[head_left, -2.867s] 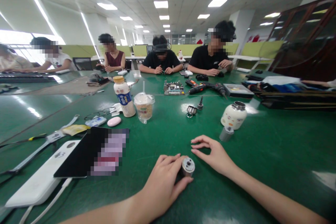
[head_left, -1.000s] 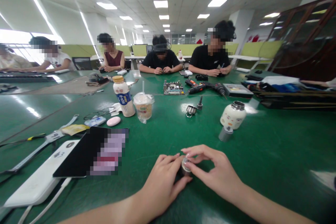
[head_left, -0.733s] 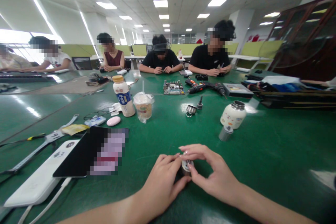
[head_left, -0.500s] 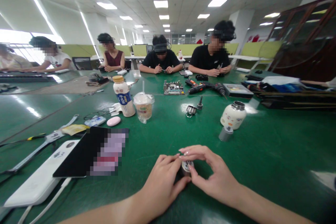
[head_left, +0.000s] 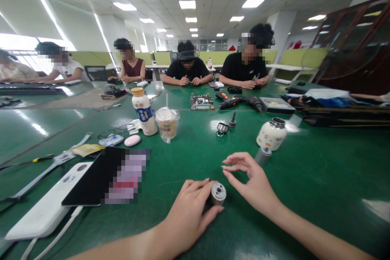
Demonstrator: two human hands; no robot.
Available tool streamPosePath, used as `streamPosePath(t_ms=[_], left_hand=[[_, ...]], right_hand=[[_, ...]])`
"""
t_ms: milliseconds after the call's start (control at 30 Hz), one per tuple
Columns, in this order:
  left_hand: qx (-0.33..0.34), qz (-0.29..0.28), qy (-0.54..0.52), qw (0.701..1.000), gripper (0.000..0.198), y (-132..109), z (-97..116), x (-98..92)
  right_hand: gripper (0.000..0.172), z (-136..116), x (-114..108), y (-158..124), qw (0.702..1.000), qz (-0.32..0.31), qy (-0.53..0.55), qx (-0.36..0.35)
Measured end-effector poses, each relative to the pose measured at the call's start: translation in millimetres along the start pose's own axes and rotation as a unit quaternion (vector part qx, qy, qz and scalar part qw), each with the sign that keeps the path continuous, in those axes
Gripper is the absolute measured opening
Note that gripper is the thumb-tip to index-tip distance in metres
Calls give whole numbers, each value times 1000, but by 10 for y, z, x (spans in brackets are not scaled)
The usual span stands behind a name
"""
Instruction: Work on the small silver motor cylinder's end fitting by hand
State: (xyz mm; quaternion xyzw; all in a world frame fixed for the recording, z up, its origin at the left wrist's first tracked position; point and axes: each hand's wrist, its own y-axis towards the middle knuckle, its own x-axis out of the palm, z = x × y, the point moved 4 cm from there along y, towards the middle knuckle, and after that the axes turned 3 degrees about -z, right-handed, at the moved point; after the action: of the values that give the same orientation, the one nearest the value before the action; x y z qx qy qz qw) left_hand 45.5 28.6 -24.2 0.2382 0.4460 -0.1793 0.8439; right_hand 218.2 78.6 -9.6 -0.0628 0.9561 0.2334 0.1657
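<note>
On the green table stands a small metal cylinder (head_left: 218, 194), its round top with a dark centre facing up. The fingers and thumb of my left hand (head_left: 193, 207) are wrapped round its left side. My right hand (head_left: 251, 180) is raised to the right of it, fingers curved and apart, with nothing between them. Behind that hand is a second grey cylinder (head_left: 263, 156), partly covered by it. A cream bottle without its lid (head_left: 271, 134) stands just beyond. Farther off lie a metal cup-shaped lid (head_left: 222, 128) and a dark stopper-like part (head_left: 232, 120).
To the left are a white power bank (head_left: 45, 207), a tablet (head_left: 91, 178), a pink oval case (head_left: 132, 141), a drink bottle (head_left: 144, 113) and a plastic cup (head_left: 167, 124). A circuit board (head_left: 202, 101) and power drills (head_left: 230, 101) lie farther back. Several people sit opposite.
My right hand has come off the small cylinder and moved up and to the right, with its fingers now apart. The cylinder's top is uncovered. My left hand has stayed in place.
</note>
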Motion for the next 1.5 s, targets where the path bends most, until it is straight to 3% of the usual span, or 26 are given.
streamPosePath(t_ms=[133, 300, 400, 500, 600, 733, 1100, 1500], left_hand=[[-2, 0, 4, 1000, 40, -1, -13, 3], [-6, -4, 2, 1000, 39, 1, -4, -2], [-9, -5, 1, 1000, 38, 12, 2, -6], [-6, -3, 0, 1000, 38, 16, -2, -3], [1, -1, -4, 1000, 37, 11, -9, 8], [17, 14, -13, 1000, 40, 7, -10, 8], [26, 19, -1, 999, 32, 11, 7, 13], [25, 6, -4, 1000, 39, 21, 22, -8]], right_hand=[[26, 283, 28, 47, 994, -94, -6, 49], [31, 406, 45, 36, 992, -99, 16, 70], [21, 318, 25, 51, 996, -56, 52, 44], [19, 91, -14, 40, 991, 6, 128, -26], [25, -147, 33, -24, 983, -29, 175, -54], [24, -338, 101, -115, 987, -78, 103, -92], [21, -368, 138, -140, 987, -117, 36, -102], [16, -350, 125, -125, 995, -78, 9, -59]])
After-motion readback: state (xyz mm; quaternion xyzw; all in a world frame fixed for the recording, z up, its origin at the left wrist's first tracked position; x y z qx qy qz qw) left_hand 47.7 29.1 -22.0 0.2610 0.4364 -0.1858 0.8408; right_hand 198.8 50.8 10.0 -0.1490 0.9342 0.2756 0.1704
